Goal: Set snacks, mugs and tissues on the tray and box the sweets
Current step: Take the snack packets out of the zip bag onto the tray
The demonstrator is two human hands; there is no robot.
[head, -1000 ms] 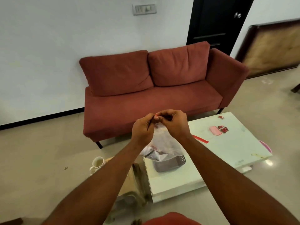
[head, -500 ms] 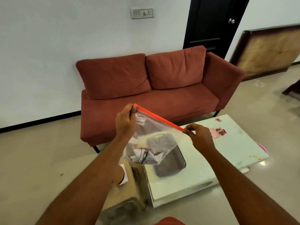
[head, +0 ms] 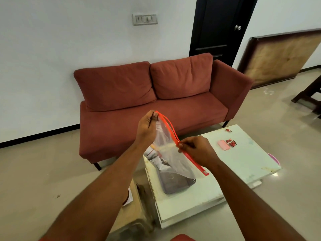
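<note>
Above the desk (head: 243,164), both hands' fingers are clamped on a clear bag's (head: 171,153) red zip seal, left hand (head: 146,129) at its far end, right hand (head: 196,150) mid-strip; parting it evenly should keep contents in.

Soft even daylight; floor (head: 271,105) glare right; wide-angle edge bending.

Both hands (head: 145,131) on zip bag (head: 171,153)
</note>
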